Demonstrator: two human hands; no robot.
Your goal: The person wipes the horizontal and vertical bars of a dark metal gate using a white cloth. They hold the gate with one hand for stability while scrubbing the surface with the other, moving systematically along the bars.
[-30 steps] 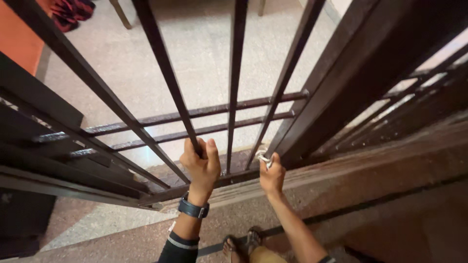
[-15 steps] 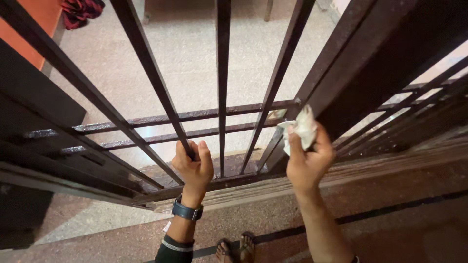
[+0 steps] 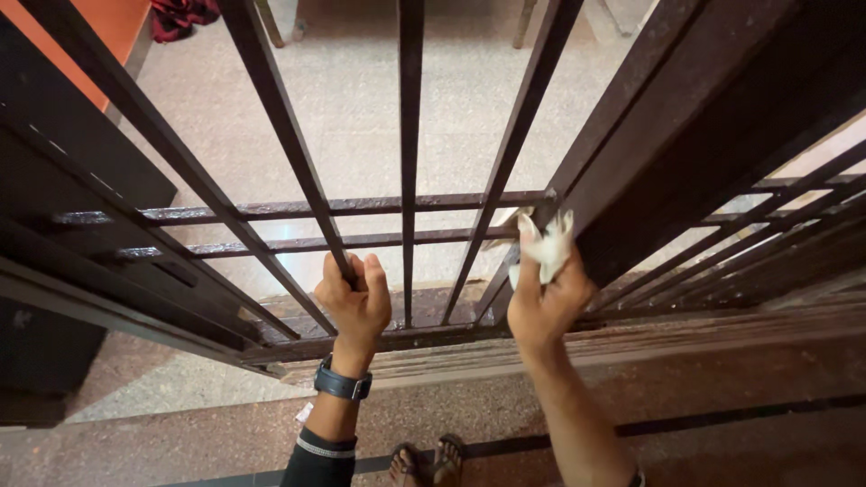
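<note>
White cloth (image 3: pixel 547 248), bunched in the right hand's (image 3: pixel 541 302) closed grip, pressed against the gate frame's (image 3: pixel 649 153) upright, while the left hand (image 3: pixel 354 302) clasped a nearby vertical bar (image 3: pixel 289 135).

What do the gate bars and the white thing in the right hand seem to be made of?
Gate bars: probably iron or steel, with dark brown paint that looks rough and worn, perhaps rusty.
White thing: likely a soft cloth or a paper tissue; it crumples in the right hand. I cannot tell which.
</note>
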